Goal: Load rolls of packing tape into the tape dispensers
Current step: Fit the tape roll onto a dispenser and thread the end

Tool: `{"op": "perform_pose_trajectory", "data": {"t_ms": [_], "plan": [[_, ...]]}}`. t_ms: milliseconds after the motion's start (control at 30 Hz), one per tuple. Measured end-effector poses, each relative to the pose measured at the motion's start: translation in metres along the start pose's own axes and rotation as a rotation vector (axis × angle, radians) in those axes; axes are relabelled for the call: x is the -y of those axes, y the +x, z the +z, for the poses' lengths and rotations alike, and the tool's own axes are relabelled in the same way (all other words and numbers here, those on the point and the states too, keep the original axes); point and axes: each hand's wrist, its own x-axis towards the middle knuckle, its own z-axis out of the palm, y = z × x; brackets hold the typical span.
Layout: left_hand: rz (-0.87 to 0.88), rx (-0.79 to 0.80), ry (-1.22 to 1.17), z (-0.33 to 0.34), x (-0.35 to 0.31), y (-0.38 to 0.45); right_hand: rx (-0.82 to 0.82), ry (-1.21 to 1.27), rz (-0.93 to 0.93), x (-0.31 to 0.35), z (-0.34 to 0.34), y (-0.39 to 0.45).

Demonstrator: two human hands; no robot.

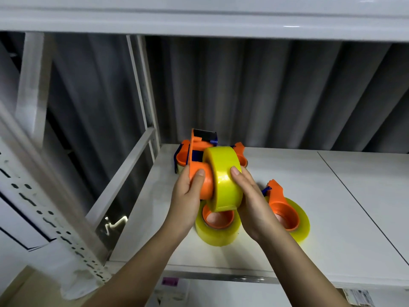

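Both my hands work above the white shelf: left hand [188,191] grips the orange plastic tape dispenser [200,173], right hand [250,202] clasps the glossy yellow packing-tape roll [223,178] half on its hub. Stiff, slick; hold the rim.

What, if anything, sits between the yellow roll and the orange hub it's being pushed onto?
Nothing visible. The yellow roll is already partly over the dispenser's orange hub; left hand grips the hub, right hand holds the roll.

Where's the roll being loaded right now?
Head view, centre: the yellow tape roll sits partway on the orange dispenser, held between both hands above the shelf.
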Motion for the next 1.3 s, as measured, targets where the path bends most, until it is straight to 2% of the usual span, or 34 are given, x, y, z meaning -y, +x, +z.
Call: {"op": "perform_pose_trajectory", "data": {"t_ms": [300,433,600,867,1133,1233,1300], "plan": [[-0.205,-0.082,-0.265,0.016,-0.012,0.006,-0.033,-0.121,0.063,-0.01,-0.003,0.009],[-0.299,-0.007,-0.372,0.026,-0.014,0.0,-0.073,-0.036,-0.007,-0.012,0.0,0.01],[-0.284,0.078,-0.386,0.032,-0.015,-0.005,-0.056,-0.124,-0.038,-0.018,0.004,0.009],[-0.264,0.042,-0.332,0.038,-0.016,-0.008,-0.123,-0.139,-0.075,-0.021,0.011,0.01],[-0.162,0.089,-0.209,0.035,-0.01,-0.009,-0.052,-0.106,-0.002,-0.029,0.011,0.013],[-0.122,0.142,-0.153,0.033,-0.006,-0.009,-0.082,-0.2,-0.057,-0.029,0.011,0.009],[-0.124,0.156,-0.124,0.027,-0.004,-0.006,-0.047,-0.168,-0.056,-0.024,0.007,0.007]]}}
